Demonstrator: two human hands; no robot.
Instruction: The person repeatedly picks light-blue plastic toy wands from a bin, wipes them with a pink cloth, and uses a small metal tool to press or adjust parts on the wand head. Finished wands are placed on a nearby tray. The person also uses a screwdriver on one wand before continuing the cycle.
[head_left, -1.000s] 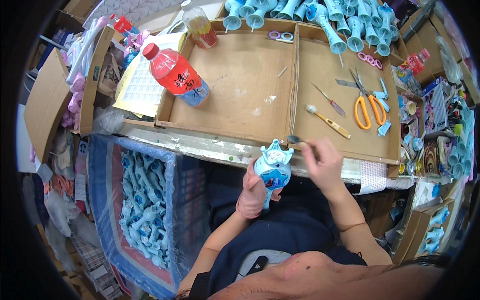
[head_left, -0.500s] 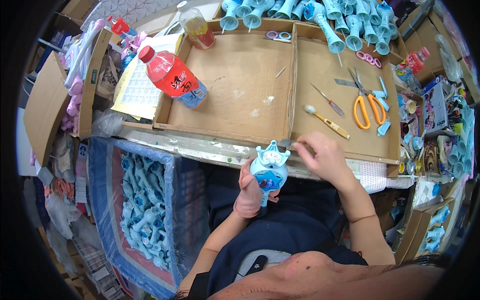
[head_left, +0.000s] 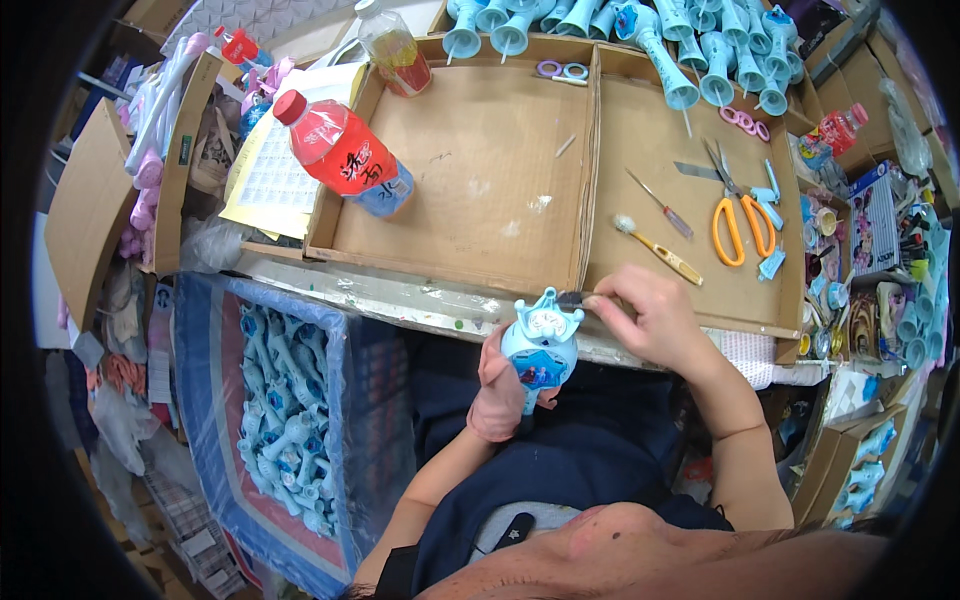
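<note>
My left hand point(head_left: 493, 398), in a pinkish glove, is wrapped round a light blue plastic toy wand point(head_left: 538, 345). The wand has a crown-shaped top and a star-shaped picture panel, and it is upright in front of my lap with the panel facing up toward me. Bare, my right hand point(head_left: 650, 318) pinches a small dark flat blade-like piece point(head_left: 571, 298) between thumb and fingertips. The piece's tip is beside the right point of the crown; whether it touches, I cannot tell. Most of the wand's lower handle is hidden by the left hand.
A cardboard tray point(head_left: 470, 262) on the bench holds a red-labelled bottle point(head_left: 345, 155), orange-handled scissors point(head_left: 738, 215), a screwdriver point(head_left: 662, 205) and a toothbrush point(head_left: 660, 250). Light blue wand parts point(head_left: 672, 80) line its back. At left, a plastic-lined bin point(head_left: 205, 400) holds many similar pieces.
The wand and my left hand have shifted slightly downward in the picture. The flat piece in my right hand has turned from grey to dark, and its tip remains by the crown.
</note>
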